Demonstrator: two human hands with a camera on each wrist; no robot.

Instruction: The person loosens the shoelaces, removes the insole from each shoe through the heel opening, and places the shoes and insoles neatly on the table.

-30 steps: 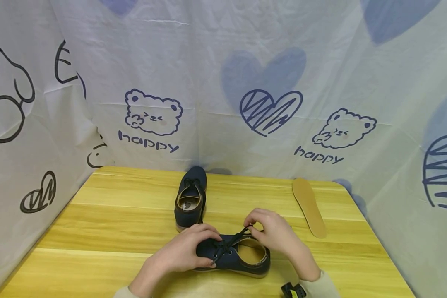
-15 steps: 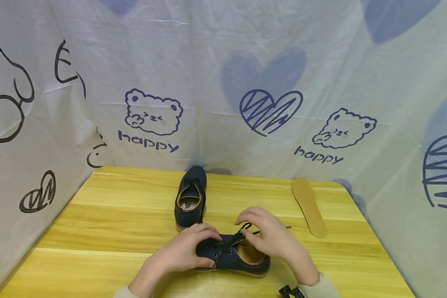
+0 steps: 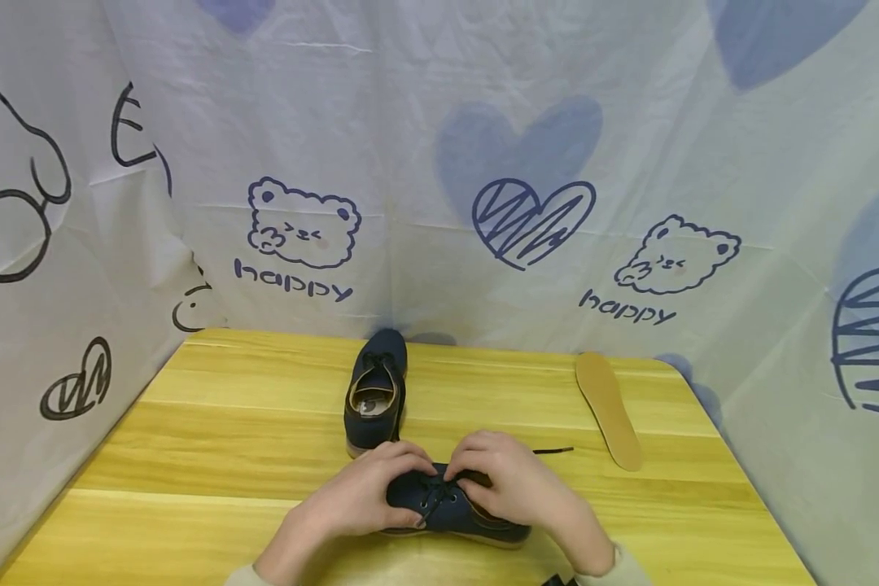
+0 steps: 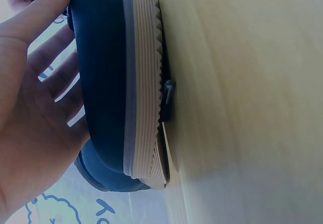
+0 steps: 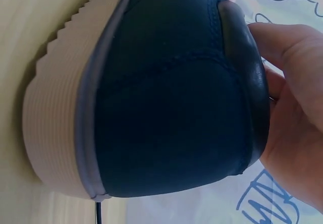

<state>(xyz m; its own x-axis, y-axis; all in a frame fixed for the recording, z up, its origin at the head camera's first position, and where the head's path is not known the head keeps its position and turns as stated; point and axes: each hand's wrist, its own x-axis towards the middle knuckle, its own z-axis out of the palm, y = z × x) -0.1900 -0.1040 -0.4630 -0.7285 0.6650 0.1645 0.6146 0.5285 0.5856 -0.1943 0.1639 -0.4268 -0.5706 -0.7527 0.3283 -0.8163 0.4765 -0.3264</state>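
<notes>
A navy lace-up shoe (image 3: 457, 514) lies on the table with its toe to the left. My left hand (image 3: 366, 492) grips the toe end, thumb on the near side and fingers across the far side; the left wrist view shows the ribbed sole beside that hand (image 4: 38, 82). Over the shoe's opening, my right hand (image 3: 509, 480) pinches the dark shoelace (image 3: 437, 491) at the top of the tongue. Most of the opening is hidden under that hand. One loose lace end (image 3: 554, 450) sticks out beyond it. In the right wrist view, the heel (image 5: 171, 123) fills the middle.
A matching navy shoe (image 3: 370, 430) stands just behind, its toe toward the back curtain (image 3: 410, 268). At the back right lies a tan insole (image 3: 608, 411). The wooden table (image 3: 227, 439) meets curtains behind and at both sides.
My right hand has moved left and down from above the opening to the lace knot, and the raised lace loop is now hidden behind its fingers. My left hand stays on the toe.
</notes>
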